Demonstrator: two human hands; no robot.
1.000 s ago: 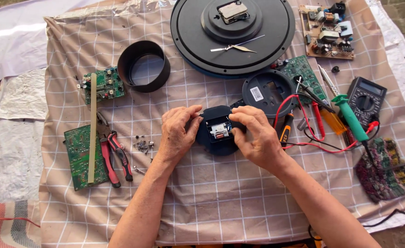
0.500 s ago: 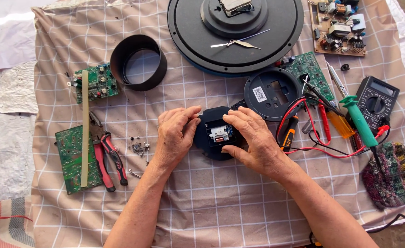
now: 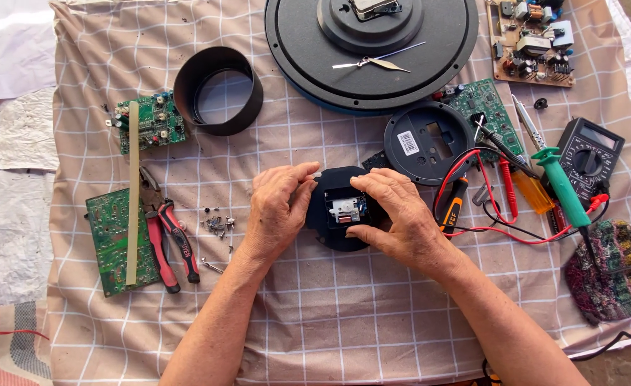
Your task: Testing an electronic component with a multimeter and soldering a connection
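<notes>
Both hands grip a round black module [image 3: 338, 214] with a small white mechanism at its centre, resting on the checked cloth [image 3: 329, 314]. The left hand [image 3: 278, 207] pinches its left rim with curled fingers; the right hand [image 3: 395, 214] clasps the right rim, thumb beneath. Forearms slant up from below. Loose screws [image 3: 217, 224] lie left of the left fingers, red-handled pliers [image 3: 169, 239] beyond them.

A beige checked cloth [image 3: 344, 314] carried a black round clock [image 3: 308, 57], a black ring [image 3: 219, 91], green circuit boards [image 3: 111, 243], red pliers [image 3: 172, 243], loose screws [image 3: 217, 224] and a multimeter [image 3: 588, 154].
</notes>
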